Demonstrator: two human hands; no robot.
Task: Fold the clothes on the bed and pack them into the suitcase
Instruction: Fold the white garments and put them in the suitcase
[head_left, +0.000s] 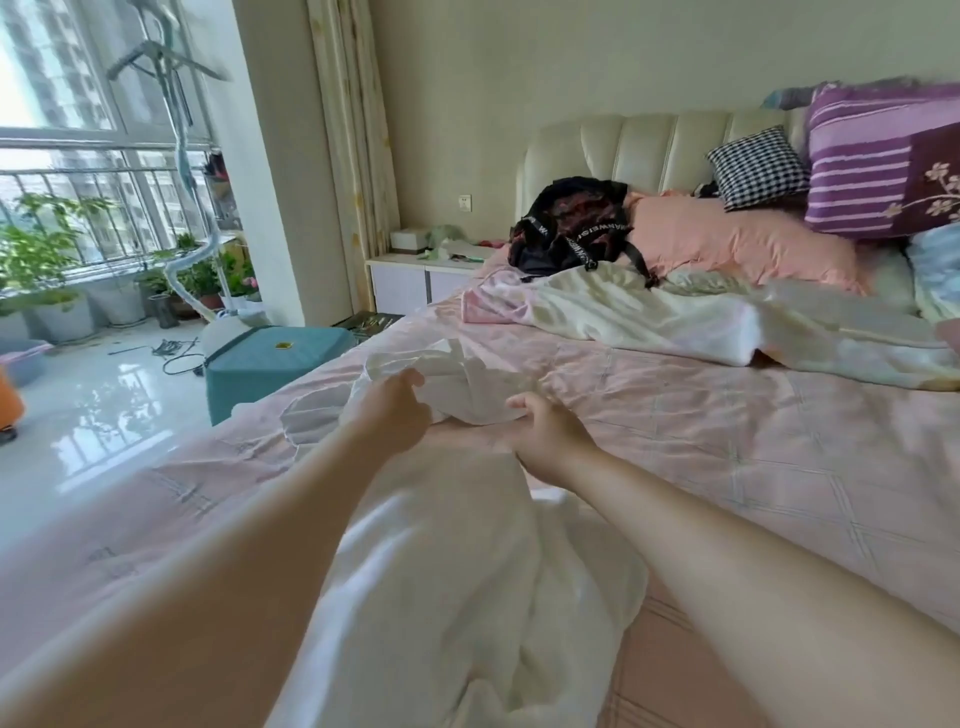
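Note:
A white garment (457, 545) lies crumpled on the pink bed (727, 431), stretching from the near edge toward the middle. My left hand (397, 410) grips a bunched part of its far end. My right hand (545, 431) pinches the cloth's edge just to the right. Both arms reach forward over the garment. A teal suitcase (270, 364) stands on the floor beside the bed's left edge, closed as far as I can see.
A black backpack (571, 228) and a pale rumpled quilt (675, 317) lie further up the bed, with pillows (748, 249) at the headboard. A nightstand (421, 270) stands by the curtain. A garment steamer (197, 249) and potted plants (52, 270) stand on the floor near the window.

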